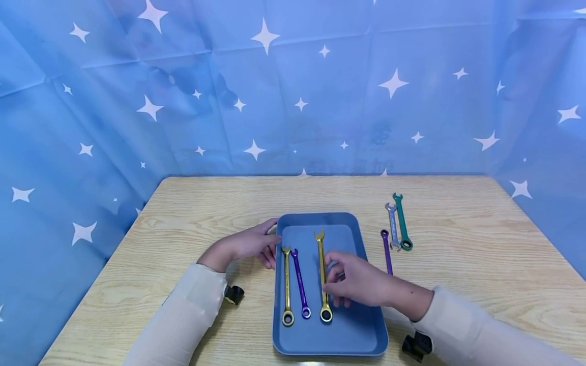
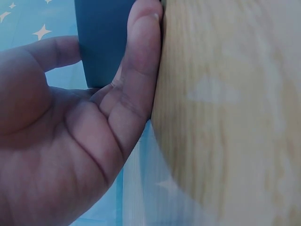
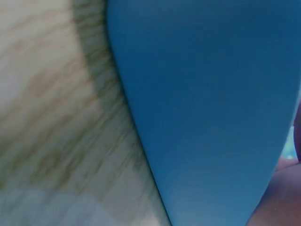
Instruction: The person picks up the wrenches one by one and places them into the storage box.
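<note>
A blue-grey tray (image 1: 329,341) lies lengthwise on the table. My left hand (image 1: 249,245) holds its left side, thumb at the rim; the left wrist view shows curled fingers (image 2: 141,61) against the tray wall (image 2: 101,42). Inside, a gold combination wrench (image 1: 287,287) and a purple wrench (image 1: 299,282) lie side by side. To their right is a larger gold wrench (image 1: 320,254), its open end pointing away. My right hand (image 1: 354,278) pinches its shaft with thumb and fingertips. The tray's outer wall (image 3: 202,103) hides this grip in the right wrist view.
Right of the tray lie a silver wrench (image 1: 392,223), a green wrench (image 1: 401,218) and another purple wrench (image 1: 387,254), partly behind my right hand. The wood-grain table (image 1: 220,203) ends at a blue star-patterned curtain (image 1: 320,127).
</note>
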Demonstrator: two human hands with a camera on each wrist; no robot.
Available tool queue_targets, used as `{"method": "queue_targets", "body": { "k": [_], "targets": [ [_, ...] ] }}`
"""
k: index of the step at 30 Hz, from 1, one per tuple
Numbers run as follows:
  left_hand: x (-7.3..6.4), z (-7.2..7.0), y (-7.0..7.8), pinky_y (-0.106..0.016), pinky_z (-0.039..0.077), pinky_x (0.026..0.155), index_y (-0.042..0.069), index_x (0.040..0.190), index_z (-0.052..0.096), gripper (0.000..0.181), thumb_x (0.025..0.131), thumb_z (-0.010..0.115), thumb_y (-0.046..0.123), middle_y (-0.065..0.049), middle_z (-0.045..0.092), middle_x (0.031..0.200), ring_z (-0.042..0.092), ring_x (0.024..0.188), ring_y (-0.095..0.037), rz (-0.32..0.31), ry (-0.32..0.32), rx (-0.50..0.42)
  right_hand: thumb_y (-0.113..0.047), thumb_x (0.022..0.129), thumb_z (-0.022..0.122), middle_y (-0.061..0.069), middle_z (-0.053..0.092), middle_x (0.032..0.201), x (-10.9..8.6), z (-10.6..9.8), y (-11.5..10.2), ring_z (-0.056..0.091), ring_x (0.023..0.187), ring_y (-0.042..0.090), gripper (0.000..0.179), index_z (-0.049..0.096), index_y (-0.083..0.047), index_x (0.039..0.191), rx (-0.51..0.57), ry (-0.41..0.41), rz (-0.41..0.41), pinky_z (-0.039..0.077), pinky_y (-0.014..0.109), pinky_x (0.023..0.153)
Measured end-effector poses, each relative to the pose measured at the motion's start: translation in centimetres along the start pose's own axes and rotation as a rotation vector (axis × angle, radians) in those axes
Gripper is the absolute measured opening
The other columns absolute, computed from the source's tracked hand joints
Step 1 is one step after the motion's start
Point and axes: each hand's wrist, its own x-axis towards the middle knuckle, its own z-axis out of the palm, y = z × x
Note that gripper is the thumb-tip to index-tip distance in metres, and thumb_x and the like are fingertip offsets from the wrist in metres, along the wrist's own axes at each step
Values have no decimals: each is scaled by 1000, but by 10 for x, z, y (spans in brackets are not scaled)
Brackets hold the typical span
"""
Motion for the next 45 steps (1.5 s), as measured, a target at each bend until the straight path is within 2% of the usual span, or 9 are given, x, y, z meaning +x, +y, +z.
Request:
{"method": "queue_targets", "body": {
  "k": [4, 15, 22, 35, 45],
  "targets": [
    [0, 0, -1, -40, 63, 72, 31, 161, 11, 61, 108, 40, 24, -17, 70, 84, 71, 70, -24, 2, 0, -3, -9, 94, 68, 12, 70, 79, 2, 2, 0, 67, 60, 24, 24, 51, -1, 107, -22, 1, 17, 55, 32, 48],
    [0, 0, -1, -40, 63, 72, 30, 162, 7, 63, 108, 40, 24, -17, 69, 84, 70, 70, -25, -2, 0, -1, -10, 91, 71, 7, 69, 78, 7, 9, 5, 67, 60, 21, 29, 51, -2, 111, -51, -37, 26, 55, 32, 48],
    [-1, 0, 0, -40, 63, 72, 31, 161, 8, 63, 108, 41, 25, -17, 69, 83, 71, 70, -25, 2, -2, 2, -13, 90, 73, 5, 68, 72, 7, 11, 5, 65, 56, 18, 29, 51, -4, 106, -90, -44, 47, 53, 29, 46],
    [-1, 1, 1, -40, 63, 72, 32, 161, 8, 62, 108, 40, 24, -17, 70, 83, 70, 70, -24, -2, 1, 0, -22, 93, 71, 3, 65, 62, 8, 13, 4, 54, 40, 11, 26, 52, -7, 100, -112, -112, 106, 39, 19, 36],
    [-1, 0, 1, -40, 63, 71, 31, 161, 9, 61, 108, 40, 25, -16, 70, 83, 71, 69, -24, -1, -4, 0, -24, 97, 65, 3, 60, 57, 12, 15, 3, 52, 36, 10, 19, 54, -9, 94, -135, -125, 120, 42, 22, 34]
  ]
}}
